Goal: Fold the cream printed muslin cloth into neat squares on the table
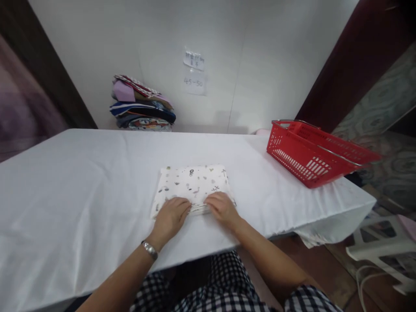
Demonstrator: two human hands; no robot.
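A folded white cloth (pixel 195 184) printed with small grey and brown figures lies flat near the middle of the table. Its near edge shows several stacked layers. At the left part of that edge, my left hand (pixel 172 214) has its fingers curled in and pressed together on the cloth. My right hand (pixel 222 208) pinches the same edge a little further right, its thumb hidden. A short stretch of the layered edge shows between the two hands. Whether the cloth is a garment cannot be made out.
The white-covered table (pixel 81 186) reaches a pale wall. Folded fabrics (pixel 143 106) are piled at the back left. A red plastic basket (pixel 302 151) with metal handles stands at the right end. Handwritten paper signs (pixel 195 82) hang on the wall. A white plastic stool (pixel 383 247) stands at lower right.
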